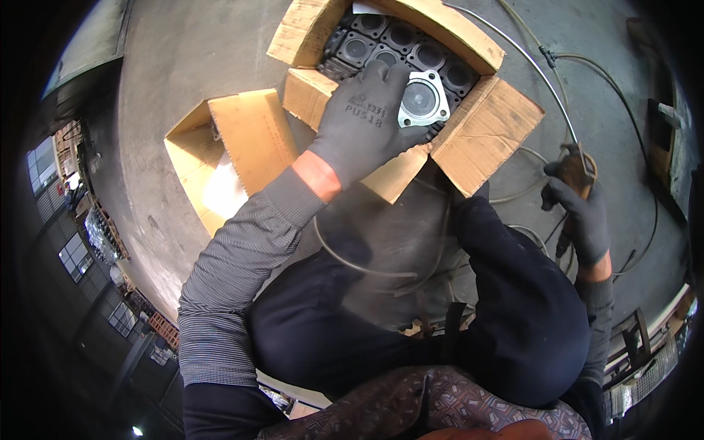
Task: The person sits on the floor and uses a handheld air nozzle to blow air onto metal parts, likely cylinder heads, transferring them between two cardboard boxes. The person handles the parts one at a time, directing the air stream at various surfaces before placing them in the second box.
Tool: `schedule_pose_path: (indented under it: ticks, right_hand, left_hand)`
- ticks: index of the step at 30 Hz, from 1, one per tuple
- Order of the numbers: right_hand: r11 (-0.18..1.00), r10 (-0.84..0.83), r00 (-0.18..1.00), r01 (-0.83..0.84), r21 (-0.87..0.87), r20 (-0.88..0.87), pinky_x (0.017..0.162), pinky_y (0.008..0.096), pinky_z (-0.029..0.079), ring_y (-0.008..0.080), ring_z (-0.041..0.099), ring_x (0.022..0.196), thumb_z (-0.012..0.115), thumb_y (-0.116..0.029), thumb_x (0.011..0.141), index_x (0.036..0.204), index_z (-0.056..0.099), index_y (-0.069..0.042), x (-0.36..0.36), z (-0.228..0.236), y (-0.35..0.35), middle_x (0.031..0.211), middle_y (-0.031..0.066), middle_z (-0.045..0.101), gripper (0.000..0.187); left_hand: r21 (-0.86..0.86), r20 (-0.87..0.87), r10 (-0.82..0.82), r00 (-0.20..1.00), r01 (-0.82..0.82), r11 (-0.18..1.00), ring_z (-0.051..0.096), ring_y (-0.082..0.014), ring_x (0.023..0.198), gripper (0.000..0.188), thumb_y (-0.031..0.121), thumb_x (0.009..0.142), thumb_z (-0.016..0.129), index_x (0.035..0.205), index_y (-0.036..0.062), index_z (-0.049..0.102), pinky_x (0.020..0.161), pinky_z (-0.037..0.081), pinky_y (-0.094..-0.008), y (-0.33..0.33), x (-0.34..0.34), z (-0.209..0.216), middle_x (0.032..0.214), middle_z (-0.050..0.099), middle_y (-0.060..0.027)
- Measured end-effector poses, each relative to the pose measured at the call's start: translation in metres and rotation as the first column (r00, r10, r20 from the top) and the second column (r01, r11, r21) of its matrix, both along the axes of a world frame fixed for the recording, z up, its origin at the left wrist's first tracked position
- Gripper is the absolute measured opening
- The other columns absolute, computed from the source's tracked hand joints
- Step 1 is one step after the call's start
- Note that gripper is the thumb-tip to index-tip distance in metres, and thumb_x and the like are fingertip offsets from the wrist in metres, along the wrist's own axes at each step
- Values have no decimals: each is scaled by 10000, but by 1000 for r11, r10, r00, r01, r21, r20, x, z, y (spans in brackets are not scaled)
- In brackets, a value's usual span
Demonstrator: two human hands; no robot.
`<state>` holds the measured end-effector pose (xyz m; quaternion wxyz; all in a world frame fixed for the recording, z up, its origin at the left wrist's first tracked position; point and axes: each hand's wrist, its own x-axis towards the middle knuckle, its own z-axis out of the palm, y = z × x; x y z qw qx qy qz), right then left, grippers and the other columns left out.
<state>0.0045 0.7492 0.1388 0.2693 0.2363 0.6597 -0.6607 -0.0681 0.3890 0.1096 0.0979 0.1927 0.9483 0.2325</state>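
My gloved left hand (364, 117) is closed on a silver metal flange (422, 100), roughly triangular with bolt holes at its corners and a round grey centre. It is held over the open cardboard box (488, 132), where several dark metal parts with round centres (402, 33) sit in rows. Off to the right, my gloved right hand (583, 216) grips a brown-handled tool (576, 174) with a long thin metal tube. That tube curves up and left past the box. Part of the handle is hidden by my fingers.
A second open cardboard box (253, 132) stands at the left, with something white inside. Hoses (616, 84) loop over the grey floor (183, 44) at the right and between my legs. Shelving and pallets (163, 328) line the far left. A dark metal structure (667, 139) stands at the right edge.
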Motion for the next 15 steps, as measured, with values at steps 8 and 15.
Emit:
schedule_pose_path:
  ticks: [8, 15]
  right_hand:
    - [980, 181, 983, -183, -80, -35, 707, 290, 554, 139, 662, 760, 731, -152, 938, 1194, 660, 71, -13, -10, -62, 929, 81, 701, 347]
    - [931, 322, 939, -337, -137, -119, 700, 246, 511, 76, 625, 764, 821, -229, 887, 1124, 715, 44, -19, -3, -131, 880, 25, 701, 376]
  left_hand:
    - [-162, -82, 28, 996, -42, 986, 650, -347, 1012, 653, 319, 759, 847, 1297, 97, 552, 821, 515, -455, -8, 39, 48, 1130, 621, -139]
    - [-207, -17, 55, 998, -57, 977, 637, -346, 1009, 711, 361, 779, 836, 1340, 62, 519, 858, 506, -451, 3, 69, 62, 1115, 607, -161]
